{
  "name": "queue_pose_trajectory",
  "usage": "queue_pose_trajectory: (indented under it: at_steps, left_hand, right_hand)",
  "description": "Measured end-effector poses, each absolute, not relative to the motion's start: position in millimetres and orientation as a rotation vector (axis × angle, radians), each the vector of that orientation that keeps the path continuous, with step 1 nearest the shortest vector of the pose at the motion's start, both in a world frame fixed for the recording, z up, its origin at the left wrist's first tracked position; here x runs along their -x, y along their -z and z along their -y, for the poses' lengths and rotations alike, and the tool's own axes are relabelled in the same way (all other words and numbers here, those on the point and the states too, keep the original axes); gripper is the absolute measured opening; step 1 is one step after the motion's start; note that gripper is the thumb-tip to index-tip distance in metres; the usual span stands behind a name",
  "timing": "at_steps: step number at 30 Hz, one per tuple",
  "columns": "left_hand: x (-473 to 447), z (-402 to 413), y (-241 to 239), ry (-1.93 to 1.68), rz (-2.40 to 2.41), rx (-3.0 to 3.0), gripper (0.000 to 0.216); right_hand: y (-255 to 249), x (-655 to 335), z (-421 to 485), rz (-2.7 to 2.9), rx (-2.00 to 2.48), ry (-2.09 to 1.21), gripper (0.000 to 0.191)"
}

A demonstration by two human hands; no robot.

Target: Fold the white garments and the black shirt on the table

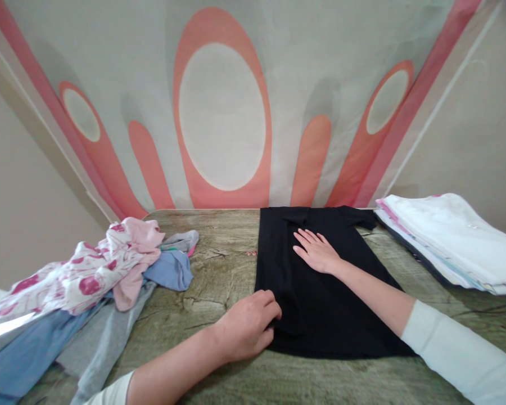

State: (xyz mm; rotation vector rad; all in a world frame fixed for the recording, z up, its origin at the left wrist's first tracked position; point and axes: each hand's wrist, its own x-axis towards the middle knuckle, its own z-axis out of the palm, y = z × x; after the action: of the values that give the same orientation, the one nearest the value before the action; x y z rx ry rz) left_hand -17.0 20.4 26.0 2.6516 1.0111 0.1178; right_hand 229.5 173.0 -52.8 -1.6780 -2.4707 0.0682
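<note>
A black short-sleeved shirt (346,304) lies spread on the wood-grain table, its left side folded over toward the middle. My left hand (253,323) is at the shirt's lower left edge, fingers curled and pinching the black cloth. Flat on the upper middle of the shirt rests my right hand (316,250), palm down with the fingers stretched out and slightly apart. One short sleeve (358,216) points out to the right at the far end. The fingertips of my left hand are partly hidden.
A loose heap of clothes (93,275), pink-patterned, blue and grey, spills over the table's left side. To the right is a stack of folded clothes (455,242) with white on top, close to the shirt's sleeve. Behind the wood-grain table (219,242) stands a patterned backdrop (223,112).
</note>
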Motion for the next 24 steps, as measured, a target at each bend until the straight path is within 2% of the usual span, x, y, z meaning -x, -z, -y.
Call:
queue_pose_trajectory:
  at_steps: [9,16,21,24]
  left_hand:
    - [22.0,-38.4,-13.0,-0.231,-1.147,-2.661,0.024]
    - [27.0,-40.1,-19.3,-0.186,-1.159,-2.602,0.025]
    - [23.5,-23.9,-25.9,-0.089,-1.079,-2.558,0.025]
    - [20.6,-17.9,-28.2,-0.049,-1.083,-2.57,0.024]
  right_hand:
    - [51.9,-225.6,-183.4,2.43,1.769,-0.077,0.061]
    - [53.7,-225.2,-193.1,2.362,1.754,-0.153,0.057]
    - [41.2,-257.4,-218.2,2.237,1.726,-0.174,0.036]
    - [36.7,-283.8,-236.9,2.077,1.881,-0.06,0.032]
